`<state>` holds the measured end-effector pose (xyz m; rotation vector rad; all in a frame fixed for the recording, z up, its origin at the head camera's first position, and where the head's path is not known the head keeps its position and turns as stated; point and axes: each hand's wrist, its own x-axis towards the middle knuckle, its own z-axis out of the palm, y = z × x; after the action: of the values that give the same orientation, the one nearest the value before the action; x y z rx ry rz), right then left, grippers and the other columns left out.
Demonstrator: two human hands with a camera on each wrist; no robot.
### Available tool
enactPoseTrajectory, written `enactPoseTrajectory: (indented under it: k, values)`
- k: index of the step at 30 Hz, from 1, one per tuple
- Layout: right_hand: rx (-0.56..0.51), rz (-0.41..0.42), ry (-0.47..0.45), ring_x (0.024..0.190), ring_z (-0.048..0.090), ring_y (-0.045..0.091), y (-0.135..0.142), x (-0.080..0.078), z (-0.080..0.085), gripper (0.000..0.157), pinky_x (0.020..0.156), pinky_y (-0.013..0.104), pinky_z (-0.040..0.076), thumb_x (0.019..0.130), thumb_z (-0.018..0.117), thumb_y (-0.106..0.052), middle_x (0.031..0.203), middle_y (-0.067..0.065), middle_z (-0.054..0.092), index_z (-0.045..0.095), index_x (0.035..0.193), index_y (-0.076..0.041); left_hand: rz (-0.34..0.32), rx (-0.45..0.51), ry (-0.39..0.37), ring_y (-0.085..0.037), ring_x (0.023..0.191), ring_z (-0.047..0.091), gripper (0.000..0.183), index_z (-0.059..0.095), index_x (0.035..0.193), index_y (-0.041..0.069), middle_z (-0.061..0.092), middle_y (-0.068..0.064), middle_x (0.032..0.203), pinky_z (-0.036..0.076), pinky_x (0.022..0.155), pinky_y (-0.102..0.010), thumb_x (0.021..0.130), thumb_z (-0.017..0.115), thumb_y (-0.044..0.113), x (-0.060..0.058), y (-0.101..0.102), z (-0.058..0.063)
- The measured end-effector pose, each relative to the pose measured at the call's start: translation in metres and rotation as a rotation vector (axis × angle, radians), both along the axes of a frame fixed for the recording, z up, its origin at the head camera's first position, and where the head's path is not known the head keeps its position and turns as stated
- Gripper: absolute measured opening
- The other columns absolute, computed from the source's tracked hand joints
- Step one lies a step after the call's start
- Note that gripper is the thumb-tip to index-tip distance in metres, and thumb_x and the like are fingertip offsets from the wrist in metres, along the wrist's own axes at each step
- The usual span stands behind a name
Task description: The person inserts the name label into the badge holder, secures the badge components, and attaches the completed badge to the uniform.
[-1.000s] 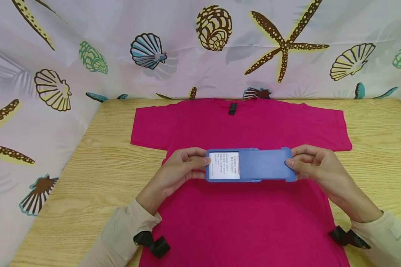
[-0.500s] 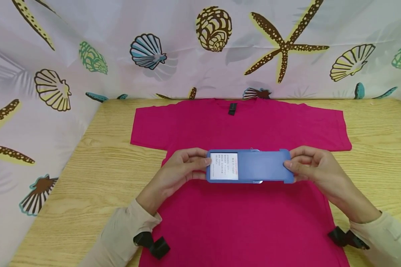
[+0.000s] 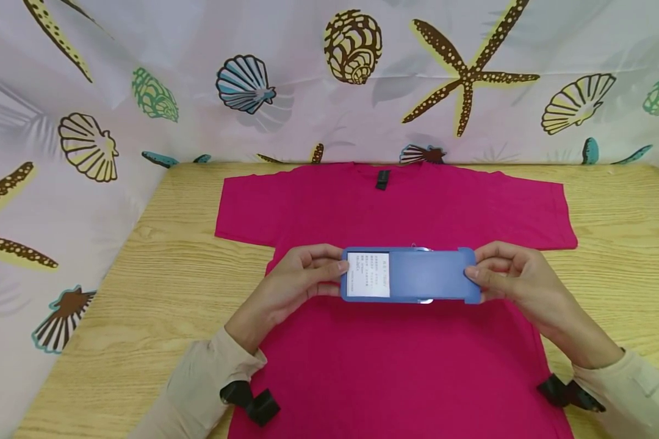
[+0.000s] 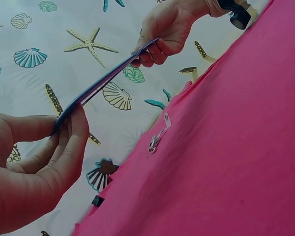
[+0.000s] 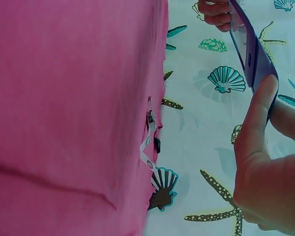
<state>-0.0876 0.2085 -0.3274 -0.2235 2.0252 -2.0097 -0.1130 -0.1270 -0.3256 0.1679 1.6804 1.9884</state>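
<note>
Both hands hold a blue slide-style card holder (image 3: 428, 275) level, raised over a pink T-shirt (image 3: 395, 360). At its left end, a white printed card (image 3: 368, 274) shows in the opened part. My left hand (image 3: 299, 283) pinches this end, thumb on the front and fingers behind. My right hand (image 3: 522, 283) pinches the right end the same way. In the left wrist view the holder appears nearly edge-on between the hands. A metal badge clip with a clear strap (image 4: 157, 140) lies on the shirt below the holder; in the head view the holder mostly hides it.
The T-shirt lies spread flat on a wood-grain table (image 3: 181, 262), a black label (image 3: 382, 179) at its neck. A white cloth with shell and starfish prints (image 3: 307, 79) stands behind and at the left. Black straps (image 3: 249, 402) hang at both wrists.
My right hand has moved slightly left and the holder's two parts have slid a little closer, covering slightly more of the card. The clip's edges now show past the holder.
</note>
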Motion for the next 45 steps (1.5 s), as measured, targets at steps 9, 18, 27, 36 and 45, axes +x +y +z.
enactPoseTrajectory:
  k: [9,18,27,36,45]
  values:
    - [-0.019,0.036,0.037,0.072,0.067,0.016,0.0047,-0.0026,0.0009,0.015,0.068,0.032,0.058,0.093,0.058,0.003,0.088,0.002,0.068,0.063,0.102,-0.008,0.015,0.004,0.005,-0.019,0.083,0.066,0.027,0.054,0.118,-0.011,0.067,-0.008,0.099,0.058,0.074,-0.032,0.093,0.056,-0.002,-0.0011,0.0016,0.0013]
    - [-0.01,0.047,0.043,0.071,0.066,0.017,0.0071,-0.0013,0.0028,0.014,0.068,0.033,0.059,0.093,0.059,0.002,0.086,0.002,0.066,0.065,0.101,-0.008,0.015,0.001,0.006,-0.02,0.084,0.066,0.028,0.053,0.119,-0.011,0.066,-0.008,0.101,0.058,0.075,-0.032,0.093,0.056,-0.002,-0.0001,0.0013,-0.0015]
    - [-0.009,0.096,0.046,0.07,0.066,0.017,0.0073,-0.0013,0.0017,0.014,0.066,0.034,0.059,0.092,0.06,0.004,0.082,0.006,0.068,0.064,0.1,-0.005,0.004,-0.016,0.012,-0.019,0.079,0.065,0.028,0.054,0.119,-0.012,0.066,-0.008,0.098,0.058,0.073,-0.03,0.092,0.057,-0.003,0.001,0.0013,-0.0017]
    - [0.001,0.131,0.037,0.069,0.067,0.019,0.0009,0.0012,-0.0012,0.01,0.067,0.037,0.059,0.091,0.061,0.003,0.081,0.007,0.069,0.064,0.098,-0.004,-0.01,-0.031,0.01,-0.02,0.078,0.065,0.025,0.056,0.114,-0.008,0.065,-0.009,0.099,0.057,0.073,-0.03,0.092,0.059,0.001,0.003,0.0032,-0.0018]
    - [-0.014,0.141,0.027,0.068,0.067,0.018,-0.0019,0.0021,-0.0022,0.011,0.066,0.037,0.059,0.092,0.061,0.003,0.08,0.007,0.068,0.064,0.097,-0.006,-0.019,-0.021,-0.001,-0.021,0.081,0.064,0.022,0.057,0.111,-0.005,0.064,-0.01,0.101,0.057,0.073,-0.03,0.091,0.058,0.003,0.0056,0.0049,-0.0049]
